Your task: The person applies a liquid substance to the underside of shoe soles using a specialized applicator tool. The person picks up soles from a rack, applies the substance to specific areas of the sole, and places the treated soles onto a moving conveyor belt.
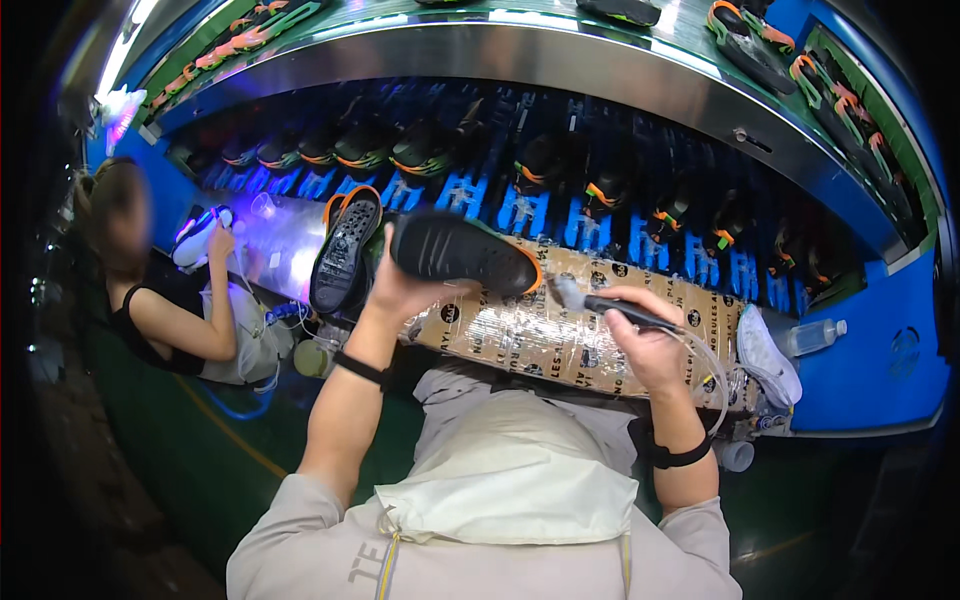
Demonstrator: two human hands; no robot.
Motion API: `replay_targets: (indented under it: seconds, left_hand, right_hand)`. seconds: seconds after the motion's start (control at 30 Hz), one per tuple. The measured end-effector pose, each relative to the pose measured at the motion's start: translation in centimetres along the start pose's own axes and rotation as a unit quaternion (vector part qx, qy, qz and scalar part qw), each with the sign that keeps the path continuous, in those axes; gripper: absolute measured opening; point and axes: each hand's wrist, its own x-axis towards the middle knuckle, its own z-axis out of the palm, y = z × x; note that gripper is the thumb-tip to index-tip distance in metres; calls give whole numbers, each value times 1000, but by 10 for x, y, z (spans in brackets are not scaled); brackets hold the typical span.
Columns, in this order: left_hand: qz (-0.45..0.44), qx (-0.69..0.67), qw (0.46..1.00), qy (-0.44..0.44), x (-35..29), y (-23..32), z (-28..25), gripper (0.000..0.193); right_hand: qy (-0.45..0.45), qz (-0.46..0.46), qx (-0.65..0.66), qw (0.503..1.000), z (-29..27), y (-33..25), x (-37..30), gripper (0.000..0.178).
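My left hand (405, 288) grips a black shoe (455, 250) with an orange edge at its right end, held above the cardboard-covered bench. The shoe's dark, grooved face shows. In my right hand (648, 345) is a brush (620, 308) with a dark handle. Its pale bristles (567, 292) point toward the orange end of the shoe, a small gap apart. A thin clear tube (715, 370) runs from the handle down past my wrist. Left of the held shoe, a black shoe sole (345, 255) with an orange rim lies tilted on the bench.
Cardboard under clear film (520, 335) covers the bench. Blue holders (588, 225) with black shoes line the conveyor behind, and more shoes ride a higher belt. At right are a white shoe (768, 358) and a clear bottle (815, 337). A co-worker (165, 310) at left handles another shoe.
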Motion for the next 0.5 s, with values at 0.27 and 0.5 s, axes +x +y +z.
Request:
replay_targets:
  seconds: [0.27,0.5]
  left_hand:
    - [-254,-141,957,-9,-91,-43,-68,107]
    - [-131,-182,973,51,-60,-104,12,85]
  right_hand:
    - [54,31,73,995,16,48,-8,18]
    - [62,20,4,998,48,25,17,19]
